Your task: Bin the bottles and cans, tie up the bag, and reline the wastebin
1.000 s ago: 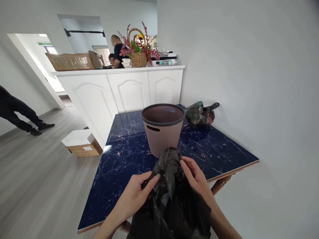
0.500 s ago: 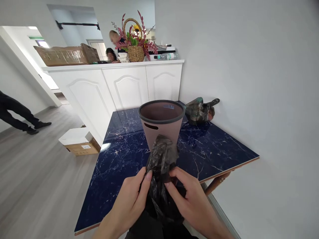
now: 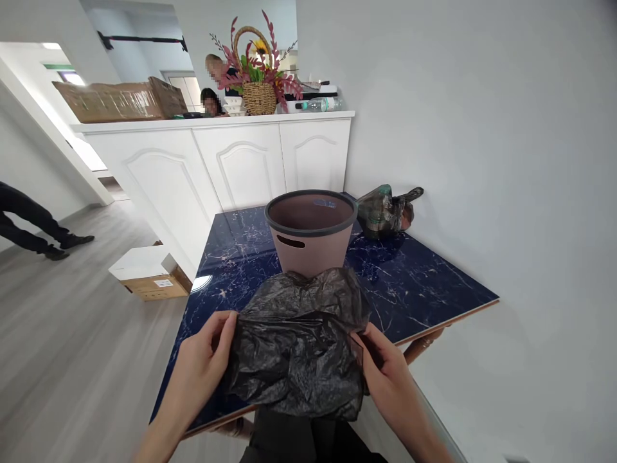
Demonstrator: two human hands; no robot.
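A thin black plastic garbage bag (image 3: 299, 360) is stretched sideways between my two hands, crumpled and hanging over the table's front edge. My left hand (image 3: 205, 354) pinches its left side between thumb and fingers. On the opposite side, my right hand (image 3: 383, 360) grips the bag's edge, with some fingers hidden in the plastic. Just beyond the bag stands an upright brownish-pink trash can (image 3: 313, 251) with a dark rim and a handle slot facing me. The bag hides the lower part of the can.
The can stands on a dark blue marbled table (image 3: 231, 257). Behind it at right lies a tied dark plastic bag (image 3: 383, 215) with things inside. White cabinets (image 3: 245, 161) carry a flower basket (image 3: 260, 96) and a long cardboard box (image 3: 116, 101). Another box (image 3: 152, 273) sits on the floor; people are beyond.
My hands have moved apart, left hand to the left and right hand to the right. The bag, bunched up before, is now spread wide between them.
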